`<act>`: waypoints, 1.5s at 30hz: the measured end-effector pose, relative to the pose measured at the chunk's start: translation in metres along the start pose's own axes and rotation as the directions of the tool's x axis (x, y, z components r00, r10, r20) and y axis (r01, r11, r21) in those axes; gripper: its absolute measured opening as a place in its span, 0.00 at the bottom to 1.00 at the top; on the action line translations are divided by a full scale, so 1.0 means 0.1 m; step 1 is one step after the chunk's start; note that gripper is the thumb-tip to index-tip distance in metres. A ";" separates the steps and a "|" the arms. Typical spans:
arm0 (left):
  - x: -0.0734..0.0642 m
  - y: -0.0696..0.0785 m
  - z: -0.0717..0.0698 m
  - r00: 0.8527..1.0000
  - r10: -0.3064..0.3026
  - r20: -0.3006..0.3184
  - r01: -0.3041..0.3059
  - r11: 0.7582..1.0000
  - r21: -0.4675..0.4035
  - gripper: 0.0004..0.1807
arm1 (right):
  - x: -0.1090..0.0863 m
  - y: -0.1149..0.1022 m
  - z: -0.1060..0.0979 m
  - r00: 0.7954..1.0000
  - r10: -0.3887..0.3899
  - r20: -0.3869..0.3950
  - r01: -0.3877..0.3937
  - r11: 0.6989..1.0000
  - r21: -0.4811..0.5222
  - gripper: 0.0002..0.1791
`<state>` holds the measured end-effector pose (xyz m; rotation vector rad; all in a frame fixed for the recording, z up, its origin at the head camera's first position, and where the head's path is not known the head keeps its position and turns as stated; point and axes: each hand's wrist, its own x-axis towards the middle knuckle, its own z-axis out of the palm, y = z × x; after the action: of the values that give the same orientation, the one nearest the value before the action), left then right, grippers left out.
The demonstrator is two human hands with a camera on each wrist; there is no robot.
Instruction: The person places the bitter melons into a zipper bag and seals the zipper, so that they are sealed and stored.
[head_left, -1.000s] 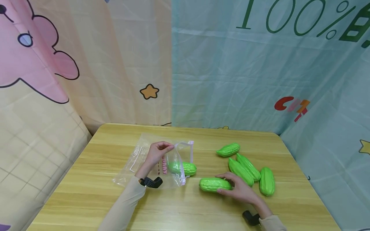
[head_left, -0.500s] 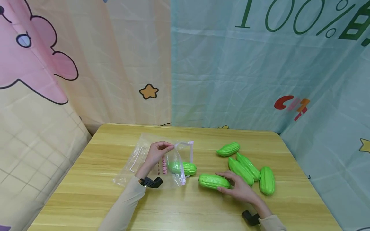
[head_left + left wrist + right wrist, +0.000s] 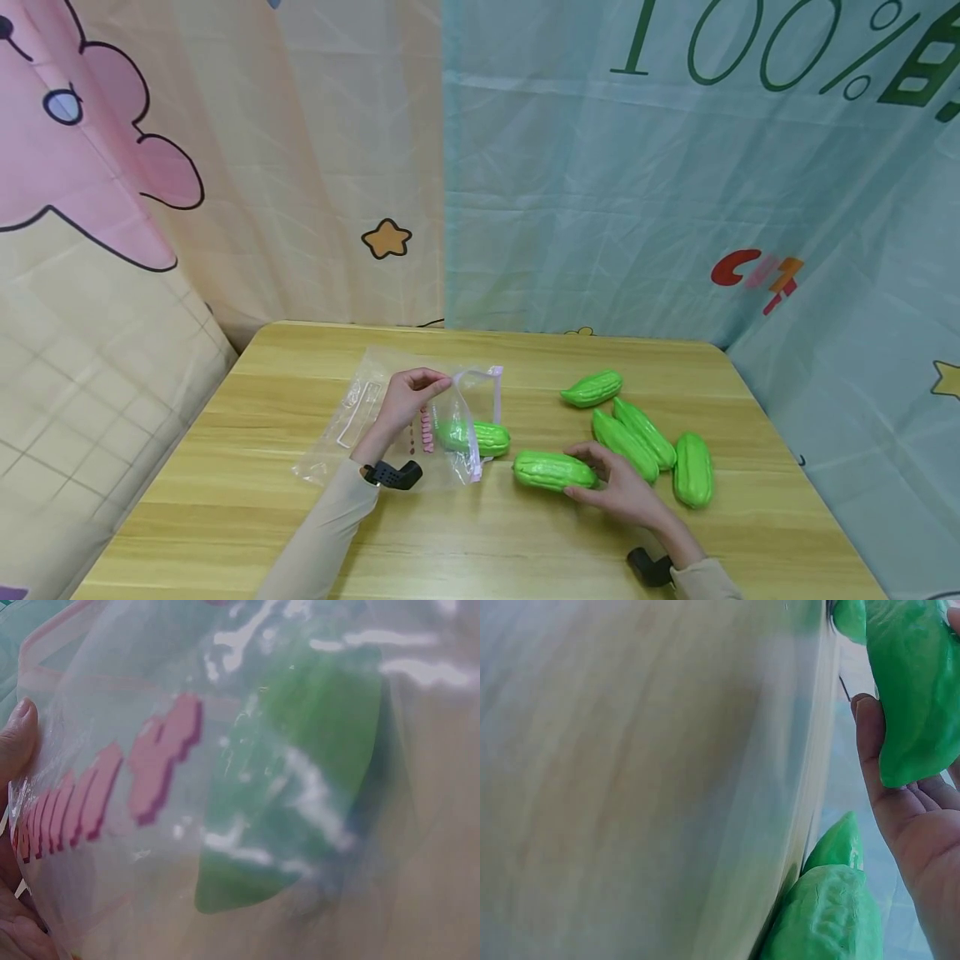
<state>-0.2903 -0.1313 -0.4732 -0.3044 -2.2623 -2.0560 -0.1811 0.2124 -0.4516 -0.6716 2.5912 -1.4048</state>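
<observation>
My left hand point(image 3: 403, 404) pinches the upper edge of a clear zip bag point(image 3: 352, 425) with pink print, holding its mouth apart on the right side. One green bitter melon point(image 3: 491, 439) lies partly inside, its near end poking out of the opening. Through the plastic in the left wrist view, the same bitter melon point(image 3: 300, 772) looks blurred. To the right of the bag, my right hand point(image 3: 622, 492) grips the end of another bitter melon point(image 3: 551, 471) between thumb and fingers. In the right wrist view that bitter melon point(image 3: 919, 697) appears raised off the table.
Several more bitter melons lie right of the right hand: one at the back point(image 3: 592, 388), a touching pair point(image 3: 645, 433), and one upright-lying melon point(image 3: 693, 471). The wooden table point(image 3: 225, 467) meets printed curtains point(image 3: 600, 208) at its back and sides.
My right hand's bitter melon has shifted slightly left and away from me, mostly in the first half second. My left hand and the bag stay as they were.
</observation>
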 end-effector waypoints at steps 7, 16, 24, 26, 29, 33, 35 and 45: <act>0.00 0.00 0.00 1.000 -0.009 -0.003 0.009 1.000 0.000 0.12 | 0.03 0.22 0.06 0.997 0.035 -0.062 -0.036 0.999 -0.010 0.24; -0.01 0.01 0.02 1.000 -0.008 -0.003 0.008 1.000 0.006 0.12 | 0.05 0.34 0.07 0.993 0.055 -0.103 -0.054 0.998 0.012 0.25; -0.02 0.01 0.02 1.000 -0.017 -0.010 0.017 1.000 0.009 0.10 | 0.07 0.36 0.06 0.989 0.074 -0.130 -0.056 0.988 0.142 0.26; -0.02 0.01 0.02 1.000 -0.018 -0.011 0.018 1.000 0.011 0.10 | 0.08 0.36 0.06 0.988 0.081 -0.134 -0.059 0.985 0.162 0.27; -0.01 0.00 0.02 1.000 -0.016 -0.012 0.016 1.000 0.010 0.10 | 0.08 0.35 0.06 0.985 0.096 -0.140 -0.070 0.981 0.182 0.28; 0.00 -0.01 0.01 1.000 -0.007 -0.007 0.007 1.000 0.005 0.11 | 0.08 0.36 0.06 0.983 0.104 -0.148 -0.072 0.975 0.209 0.29; 0.00 -0.01 0.01 1.000 -0.007 -0.005 0.007 1.000 0.006 0.12 | 0.09 0.36 0.05 0.983 0.107 -0.151 -0.072 0.973 0.220 0.29; 0.00 -0.01 0.00 1.000 -0.006 -0.001 0.006 1.000 0.005 0.13 | 0.12 0.38 0.06 0.980 0.106 -0.168 -0.064 0.969 0.240 0.28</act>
<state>-0.2906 -0.1313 -0.4743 -0.2972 -2.2706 -2.0519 -0.2023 0.2203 -0.4850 -0.4124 2.4875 -1.7799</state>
